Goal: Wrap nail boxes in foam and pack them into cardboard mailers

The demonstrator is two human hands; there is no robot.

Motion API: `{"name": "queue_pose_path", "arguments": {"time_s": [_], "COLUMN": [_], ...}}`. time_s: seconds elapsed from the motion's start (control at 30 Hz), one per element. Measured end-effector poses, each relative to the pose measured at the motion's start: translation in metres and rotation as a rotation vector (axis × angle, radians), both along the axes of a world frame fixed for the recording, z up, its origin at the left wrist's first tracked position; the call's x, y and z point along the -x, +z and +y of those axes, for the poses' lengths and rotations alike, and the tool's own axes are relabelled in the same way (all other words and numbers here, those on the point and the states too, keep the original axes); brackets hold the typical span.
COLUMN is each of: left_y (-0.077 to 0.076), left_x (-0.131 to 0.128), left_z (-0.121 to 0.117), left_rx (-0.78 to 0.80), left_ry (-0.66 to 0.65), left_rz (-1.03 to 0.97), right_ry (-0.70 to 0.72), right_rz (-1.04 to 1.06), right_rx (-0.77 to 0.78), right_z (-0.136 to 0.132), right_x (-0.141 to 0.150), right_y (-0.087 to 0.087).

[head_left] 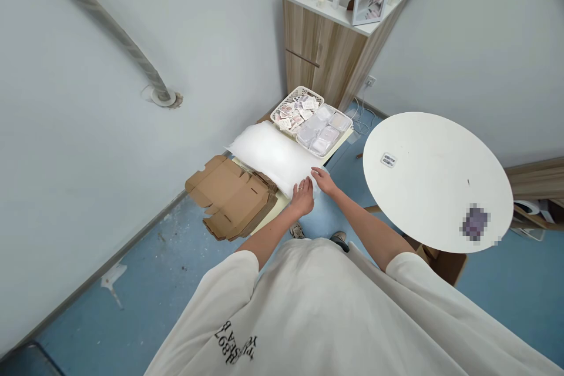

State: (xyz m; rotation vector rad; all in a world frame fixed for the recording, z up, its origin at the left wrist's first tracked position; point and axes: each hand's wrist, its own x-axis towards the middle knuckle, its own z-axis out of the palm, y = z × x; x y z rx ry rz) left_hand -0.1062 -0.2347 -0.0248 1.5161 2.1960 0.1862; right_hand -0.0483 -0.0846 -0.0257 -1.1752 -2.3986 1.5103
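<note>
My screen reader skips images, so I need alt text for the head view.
Seen from above, a person's left hand and right hand rest on the near edge of a white foam sheet stack on a low table, beside flattened cardboard boxes and a basket of small packets.

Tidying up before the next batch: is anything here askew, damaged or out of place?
The flattened cardboard boxes overhang the low table's left edge, fanned unevenly. The wall is chipped around the pipe flange. A pale scrap lies on the floor.
</note>
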Motion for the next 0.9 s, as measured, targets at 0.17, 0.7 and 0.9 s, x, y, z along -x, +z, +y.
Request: {"name": "queue_pose_path", "arguments": {"time_s": [0.17,0.7,0.9], "left_y": [0.007,-0.006,-0.013], "left_x": [-0.011,-0.097,-0.16], "left_z": [-0.014,0.105,0.171], "left_rx": [-0.191,-0.109,0.016], "left_ry": [-0.182,-0.322,-0.375], "left_rz": [-0.06,-0.016,-0.05], "right_ry": [-0.071,-0.452,-0.535], "right_rz": [-0.1,-0.117,-0.149], "right_rx": [-0.164,-0.316,-0.217], "right_z": [0.003,0.105,0.162], "right_x": [-0.017,-0.21,-0.301], "right_y": [0.005,0.0,-0.011]}}
